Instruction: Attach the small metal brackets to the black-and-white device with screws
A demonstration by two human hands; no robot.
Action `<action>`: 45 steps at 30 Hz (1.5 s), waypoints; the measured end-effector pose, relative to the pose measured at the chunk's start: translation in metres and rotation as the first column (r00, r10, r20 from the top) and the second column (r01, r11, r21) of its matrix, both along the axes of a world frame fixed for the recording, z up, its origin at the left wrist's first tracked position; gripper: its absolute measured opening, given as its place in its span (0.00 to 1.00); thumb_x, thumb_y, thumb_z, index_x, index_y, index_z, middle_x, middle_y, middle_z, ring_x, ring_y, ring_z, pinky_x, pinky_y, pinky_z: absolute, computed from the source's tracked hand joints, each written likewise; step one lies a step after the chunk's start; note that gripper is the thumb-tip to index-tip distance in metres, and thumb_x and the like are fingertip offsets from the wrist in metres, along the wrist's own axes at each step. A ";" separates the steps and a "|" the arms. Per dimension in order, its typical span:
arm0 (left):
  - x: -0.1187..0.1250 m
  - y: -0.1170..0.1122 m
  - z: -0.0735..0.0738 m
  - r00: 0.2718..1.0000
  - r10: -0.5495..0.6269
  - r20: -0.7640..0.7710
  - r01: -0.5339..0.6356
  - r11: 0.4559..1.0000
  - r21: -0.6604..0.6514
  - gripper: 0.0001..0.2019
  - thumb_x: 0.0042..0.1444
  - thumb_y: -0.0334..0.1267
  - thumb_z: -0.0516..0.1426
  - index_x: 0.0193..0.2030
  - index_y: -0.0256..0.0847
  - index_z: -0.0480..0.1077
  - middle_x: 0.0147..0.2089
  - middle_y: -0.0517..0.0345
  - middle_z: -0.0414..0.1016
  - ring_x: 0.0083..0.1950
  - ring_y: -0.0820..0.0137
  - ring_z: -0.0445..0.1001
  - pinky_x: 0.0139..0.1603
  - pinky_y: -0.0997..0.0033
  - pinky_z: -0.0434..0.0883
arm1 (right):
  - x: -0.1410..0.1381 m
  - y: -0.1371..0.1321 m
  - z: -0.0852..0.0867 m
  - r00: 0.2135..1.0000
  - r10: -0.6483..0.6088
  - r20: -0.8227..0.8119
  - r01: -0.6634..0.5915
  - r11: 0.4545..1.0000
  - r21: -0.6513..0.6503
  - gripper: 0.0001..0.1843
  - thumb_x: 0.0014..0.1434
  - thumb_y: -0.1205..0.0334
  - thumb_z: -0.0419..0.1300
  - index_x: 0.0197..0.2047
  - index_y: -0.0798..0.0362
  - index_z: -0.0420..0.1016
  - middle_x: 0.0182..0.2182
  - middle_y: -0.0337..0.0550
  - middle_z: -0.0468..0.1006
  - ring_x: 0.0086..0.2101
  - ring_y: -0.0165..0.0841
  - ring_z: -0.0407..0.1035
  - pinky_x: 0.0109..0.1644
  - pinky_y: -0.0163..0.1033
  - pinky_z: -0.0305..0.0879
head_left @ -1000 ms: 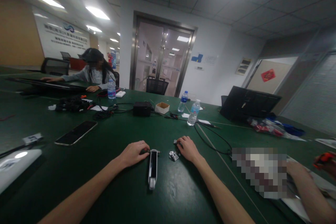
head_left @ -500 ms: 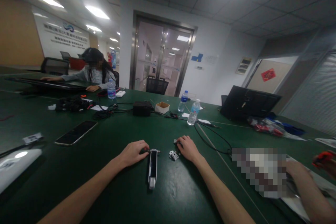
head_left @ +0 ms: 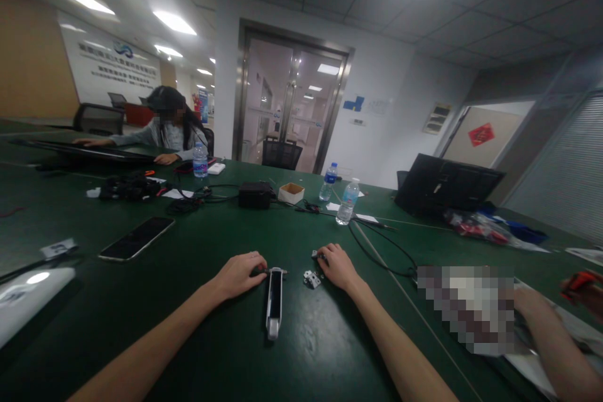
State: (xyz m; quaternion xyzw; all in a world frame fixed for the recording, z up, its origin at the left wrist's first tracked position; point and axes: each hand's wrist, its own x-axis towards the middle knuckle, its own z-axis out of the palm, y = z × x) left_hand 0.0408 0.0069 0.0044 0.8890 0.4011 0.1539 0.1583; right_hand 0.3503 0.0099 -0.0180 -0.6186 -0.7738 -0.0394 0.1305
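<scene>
My left hand [head_left: 242, 272] rests on the green table, its fingers closed round a short dark handle [head_left: 259, 270]. Right beside it lies a long narrow white-framed piece [head_left: 274, 303] with a dark middle and a pale block at its near end; a thin rod seems to cross its far end. My right hand [head_left: 336, 264] is curled down on the table, fingertips over a small metal part [head_left: 315, 254] that they partly hide. Just left of these fingers sits a little cluster of silvery metal parts [head_left: 311, 279], too small to make out singly.
A phone [head_left: 137, 239] lies to the left. Ahead stand two water bottles [head_left: 347, 202], an open small box [head_left: 291, 193] and a black box [head_left: 255, 195] with cables. A monitor [head_left: 447, 183] is at the right. Another person's arm [head_left: 556, 333] reaches in at right; someone sits far left.
Both my hands and the parts near them stay practically where they were. At the far right edge, the orange-and-dark thing near the other person's arm shifts slightly.
</scene>
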 end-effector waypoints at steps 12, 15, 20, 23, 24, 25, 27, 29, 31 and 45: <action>-0.001 0.001 -0.002 1.000 -0.005 0.003 0.005 1.000 0.015 0.10 0.61 0.40 0.54 0.45 0.41 0.72 0.45 0.56 0.72 0.43 0.67 0.72 0.41 0.70 0.68 | 0.000 -0.001 0.000 1.000 -0.003 0.009 0.003 1.000 0.005 0.11 0.65 0.62 0.52 0.44 0.52 0.74 0.44 0.47 0.73 0.46 0.36 0.63 0.49 0.38 0.59; -0.001 0.002 -0.002 1.000 -0.001 -0.003 0.002 1.000 0.011 0.10 0.61 0.40 0.54 0.45 0.41 0.72 0.44 0.56 0.72 0.42 0.67 0.72 0.41 0.71 0.69 | 0.000 -0.001 -0.001 1.000 0.005 0.006 -0.005 1.000 0.017 0.11 0.65 0.62 0.52 0.44 0.51 0.74 0.43 0.47 0.73 0.46 0.36 0.63 0.49 0.38 0.59; -0.001 0.001 -0.001 1.000 -0.007 0.005 0.007 1.000 0.000 0.10 0.61 0.40 0.53 0.46 0.41 0.72 0.44 0.56 0.72 0.42 0.67 0.71 0.40 0.71 0.69 | 0.000 0.000 -0.002 1.000 0.014 0.001 -0.014 0.999 0.031 0.11 0.65 0.62 0.52 0.44 0.51 0.75 0.43 0.46 0.73 0.46 0.36 0.64 0.49 0.38 0.59; -0.001 0.000 0.000 1.000 -0.007 0.004 0.007 1.000 0.001 0.11 0.62 0.41 0.53 0.45 0.40 0.72 0.44 0.56 0.72 0.42 0.67 0.72 0.40 0.70 0.69 | 0.000 0.001 -0.001 1.000 0.008 0.003 -0.008 1.000 0.022 0.10 0.64 0.63 0.53 0.43 0.51 0.75 0.43 0.46 0.73 0.46 0.36 0.64 0.49 0.38 0.59; 0.000 0.000 -0.001 1.000 -0.008 0.006 0.008 1.000 0.000 0.11 0.62 0.41 0.53 0.45 0.40 0.72 0.44 0.56 0.72 0.42 0.67 0.72 0.41 0.70 0.69 | 0.000 0.001 0.000 1.000 0.007 0.001 -0.007 1.000 0.020 0.10 0.64 0.63 0.53 0.43 0.51 0.75 0.43 0.46 0.74 0.46 0.37 0.64 0.49 0.38 0.59; 0.000 0.000 -0.001 1.000 -0.008 0.009 0.008 1.000 -0.002 0.11 0.62 0.41 0.53 0.45 0.41 0.72 0.44 0.56 0.72 0.42 0.67 0.72 0.41 0.70 0.69 | 0.000 0.001 0.000 1.000 0.007 -0.001 -0.007 1.000 0.019 0.10 0.64 0.63 0.53 0.43 0.51 0.75 0.43 0.46 0.74 0.46 0.37 0.64 0.49 0.38 0.59; 0.000 0.001 -0.002 1.000 -0.014 0.014 0.014 1.000 -0.006 0.11 0.62 0.41 0.53 0.46 0.41 0.72 0.44 0.56 0.72 0.42 0.67 0.72 0.41 0.70 0.69 | 0.000 0.000 0.001 1.000 0.006 -0.005 -0.006 1.000 0.019 0.10 0.63 0.64 0.53 0.43 0.51 0.76 0.43 0.46 0.74 0.46 0.37 0.64 0.49 0.38 0.59; 0.000 0.002 -0.003 1.000 -0.024 0.014 0.024 1.000 -0.003 0.10 0.63 0.41 0.53 0.46 0.41 0.72 0.45 0.56 0.72 0.42 0.67 0.72 0.42 0.69 0.69 | 0.000 0.000 0.002 1.000 0.003 -0.004 -0.003 1.000 0.014 0.10 0.63 0.64 0.54 0.42 0.51 0.76 0.43 0.46 0.74 0.46 0.37 0.64 0.48 0.38 0.59; 0.001 0.002 -0.005 0.999 -0.034 0.013 0.034 0.999 0.007 0.10 0.63 0.41 0.53 0.46 0.41 0.72 0.44 0.56 0.72 0.43 0.67 0.72 0.43 0.69 0.69 | -0.001 0.000 0.003 1.000 -0.002 0.000 0.002 1.000 0.010 0.09 0.63 0.64 0.54 0.41 0.51 0.76 0.43 0.46 0.74 0.46 0.37 0.64 0.49 0.38 0.59; 0.002 0.003 -0.009 0.999 -0.035 0.004 0.035 0.998 0.048 0.14 0.64 0.46 0.52 0.49 0.42 0.72 0.40 0.57 0.72 0.39 0.67 0.71 0.40 0.70 0.67 | -0.030 -0.016 0.013 0.967 0.239 -0.089 -0.224 0.963 0.151 0.08 0.65 0.64 0.53 0.43 0.51 0.74 0.42 0.46 0.74 0.44 0.36 0.65 0.49 0.39 0.62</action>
